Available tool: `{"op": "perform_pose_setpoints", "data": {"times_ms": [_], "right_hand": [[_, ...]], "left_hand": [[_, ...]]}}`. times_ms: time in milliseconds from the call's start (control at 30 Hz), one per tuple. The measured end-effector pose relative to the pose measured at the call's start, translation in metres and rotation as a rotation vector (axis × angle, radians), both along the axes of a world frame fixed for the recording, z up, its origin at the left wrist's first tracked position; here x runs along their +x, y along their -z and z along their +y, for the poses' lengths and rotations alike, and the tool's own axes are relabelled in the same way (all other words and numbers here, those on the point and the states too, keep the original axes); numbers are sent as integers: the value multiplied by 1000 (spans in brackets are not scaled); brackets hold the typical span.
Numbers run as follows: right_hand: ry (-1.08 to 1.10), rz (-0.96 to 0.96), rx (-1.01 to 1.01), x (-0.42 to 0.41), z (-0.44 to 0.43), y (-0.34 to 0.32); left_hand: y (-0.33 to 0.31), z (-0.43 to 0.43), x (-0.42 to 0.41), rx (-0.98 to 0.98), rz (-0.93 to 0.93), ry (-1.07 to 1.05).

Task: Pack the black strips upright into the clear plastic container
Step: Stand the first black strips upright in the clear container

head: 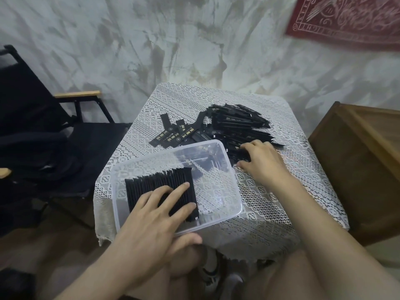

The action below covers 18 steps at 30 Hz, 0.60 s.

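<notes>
A clear plastic container sits on the near left of a small table. Inside it a row of black strips stands on edge along its left side. My left hand lies flat across the top of that row, fingers spread, thumb outside the near rim. A loose pile of black strips lies on the table beyond and to the right of the container. My right hand rests on the pile's near edge with fingers curled onto strips; whether it grips any is hidden.
A white lace cloth covers the table. A black folding chair stands at the left. A wooden box stands close at the right. My knees are under the table's near edge.
</notes>
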State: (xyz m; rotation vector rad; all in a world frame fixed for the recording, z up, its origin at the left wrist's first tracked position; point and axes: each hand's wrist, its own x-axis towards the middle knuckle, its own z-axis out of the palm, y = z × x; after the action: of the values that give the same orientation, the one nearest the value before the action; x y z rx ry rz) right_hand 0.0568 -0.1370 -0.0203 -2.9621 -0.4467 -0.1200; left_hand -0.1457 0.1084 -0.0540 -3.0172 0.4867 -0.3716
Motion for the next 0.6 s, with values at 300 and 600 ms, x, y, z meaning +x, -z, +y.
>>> {"op": "perform_pose_setpoints", "data": {"times_ms": [300, 600], "right_hand": [[-43, -107, 75, 3, -1, 1], [-21, 47, 45, -10, -5, -13]], "left_hand": [[1, 1, 0, 7, 17, -7], [-1, 0, 0, 12, 11, -1]]}}
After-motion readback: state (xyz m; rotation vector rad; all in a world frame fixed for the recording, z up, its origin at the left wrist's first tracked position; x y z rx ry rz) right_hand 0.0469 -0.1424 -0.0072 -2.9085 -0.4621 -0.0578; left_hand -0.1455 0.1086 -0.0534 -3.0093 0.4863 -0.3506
